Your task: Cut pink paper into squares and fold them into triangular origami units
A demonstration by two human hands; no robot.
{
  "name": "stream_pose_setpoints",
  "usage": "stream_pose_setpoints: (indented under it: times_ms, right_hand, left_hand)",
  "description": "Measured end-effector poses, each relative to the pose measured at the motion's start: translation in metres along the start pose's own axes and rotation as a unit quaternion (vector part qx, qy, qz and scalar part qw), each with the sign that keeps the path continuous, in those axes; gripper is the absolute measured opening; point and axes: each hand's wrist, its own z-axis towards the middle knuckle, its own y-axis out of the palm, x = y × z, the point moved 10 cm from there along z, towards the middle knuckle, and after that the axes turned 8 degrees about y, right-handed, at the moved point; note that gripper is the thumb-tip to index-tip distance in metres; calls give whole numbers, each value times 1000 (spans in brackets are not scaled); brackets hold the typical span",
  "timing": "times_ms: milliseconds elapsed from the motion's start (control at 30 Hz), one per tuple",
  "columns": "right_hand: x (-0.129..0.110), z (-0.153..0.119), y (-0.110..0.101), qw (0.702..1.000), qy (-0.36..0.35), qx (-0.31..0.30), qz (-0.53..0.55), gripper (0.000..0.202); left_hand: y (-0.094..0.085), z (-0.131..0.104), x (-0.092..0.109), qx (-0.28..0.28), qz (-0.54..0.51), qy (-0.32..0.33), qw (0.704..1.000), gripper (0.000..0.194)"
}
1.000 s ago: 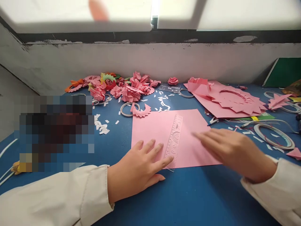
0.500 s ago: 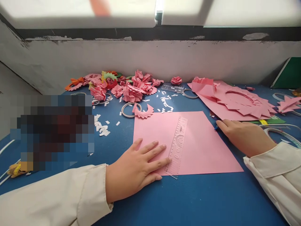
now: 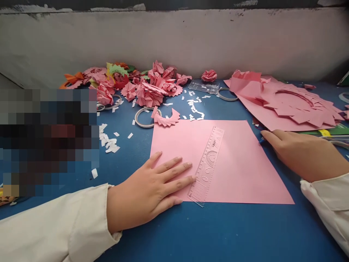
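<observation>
A sheet of pink paper (image 3: 234, 174) lies flat on the blue table, with a clear plastic ruler (image 3: 207, 163) slanting across it. My left hand (image 3: 152, 189) rests open on the sheet's left part, fingers spread, one fingertip at the ruler's edge. By the sheet's far right edge, my right hand (image 3: 302, 154) is low over the table with its fingers drawn together. A small dark blue tip shows at its fingertips; the rest of that thing is hidden. A curved strip of folded pink paper (image 3: 167, 118) touches the sheet's far left corner.
Folded paper flowers (image 3: 151, 89) are heaped at the back by the wall. Tape rolls (image 3: 144, 125) and white paper scraps (image 3: 110, 143) lie about. Back right, a ring of folded pink paper (image 3: 297, 103) sits on another pink sheet. A blurred patch covers the left side.
My view has tipped downward, so the wall's upper part is out of sight. My left hand stays flat on the sheet; my right stays by its far right edge.
</observation>
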Motion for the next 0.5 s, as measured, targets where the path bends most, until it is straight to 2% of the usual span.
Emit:
stream_pose_setpoints:
  times_ms: [167, 500]
  right_hand:
    - [0, -2, -7, 1000, 2, 13, -28, 28]
    - [1, -6, -17, 991, 24, 120, -56, 24]
  left_hand:
    - [1, -1, 2, 16, 8, -10, 1000, 49]
    - [1, 0, 6, 31, 9, -34, 999, 49]
